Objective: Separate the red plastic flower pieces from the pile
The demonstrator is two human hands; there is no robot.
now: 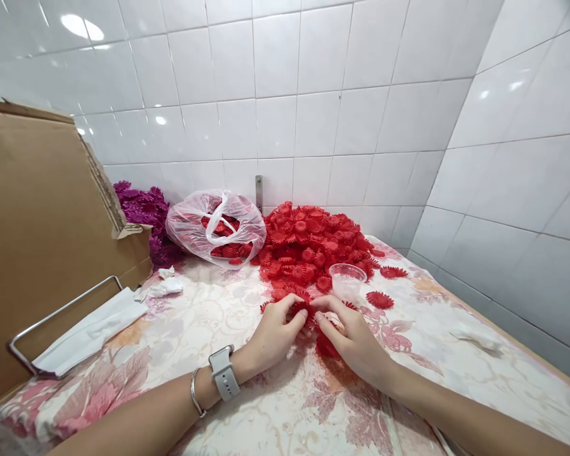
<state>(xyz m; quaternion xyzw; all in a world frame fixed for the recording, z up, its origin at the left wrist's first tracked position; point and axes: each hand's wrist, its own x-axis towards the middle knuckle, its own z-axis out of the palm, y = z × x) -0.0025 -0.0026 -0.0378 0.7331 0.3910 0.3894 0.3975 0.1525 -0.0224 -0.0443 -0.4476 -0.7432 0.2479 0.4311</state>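
Observation:
Close together over the table, my left hand [275,332] and my right hand [349,339] pinch a red artificial flower [310,316] between thumbs and fingertips. Part of that flower is hidden behind the fingers. More red petals lie under and just beyond both hands. A large pile of red artificial flowers [308,244] rises behind them. At the near right edge of the pile stands a clear plastic cup [348,280], its contents hard to make out. Two loose red flowers, one of them a flat bloom [380,299], rest to the right of the cup.
A tied clear plastic bag [185,225] of red flowers sits left of the pile, with purple flowers [145,212] beyond it. A cardboard box [38,240] fills the left side, near a metal wire frame [66,309] and white paper [92,329]. Tiled walls [275,57] bound the floral-clothed table [209,405].

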